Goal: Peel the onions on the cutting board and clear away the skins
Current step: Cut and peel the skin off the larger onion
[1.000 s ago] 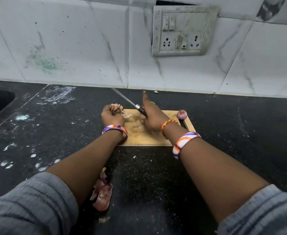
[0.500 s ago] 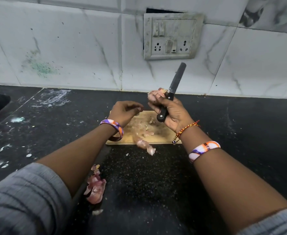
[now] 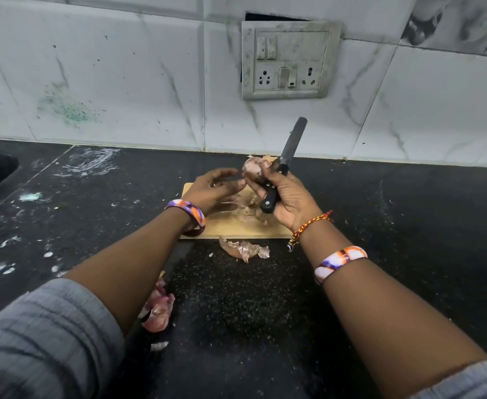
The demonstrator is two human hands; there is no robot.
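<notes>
- Head view, the only one. Onion (image 3: 253, 169) is held up above the far edge of the board (image 3: 238, 226), not resting on it.
- Right hand (image 3: 286, 197) grips two things at once: fingertips pinch the onion, and palm and lower fingers wrap the knife (image 3: 284, 165) handle. Blade points up and away, toward the wall.
- Left hand (image 3: 214, 191) is loose, fingers relaxed and half-spread, holding nothing. Its fingertips sit just beside the onion; can't tell whether they touch.
- Handling, as a judgement: the onion looks small, round, light and firm. The dry outer skin is papery and brittle, so it will tear in flakes rather than come off whole. The layer beneath is likely slick, so the bulb may squirt out of a fingertip pinch.
- Best hold: cup the bulb round its middle with the left hand and pick at a loose skin edge near the root or tip end. With the knife sharing that palm, the right grip is weak, and the blade edge sits close to the fingers.
- Board: pale wood, flat, rectangular, littered with thin skin scraps.
- Skins (image 3: 245, 250) lie on the tabletop (image 3: 394, 226) just in front of the board: curled, translucent, pinkish. Another pile (image 3: 158, 311) sits nearer the body, partly under the left forearm. Both look weightless and will scatter if swept quickly.
- Tabletop: black speckled stone, smooth, with white smears at the left.
</notes>
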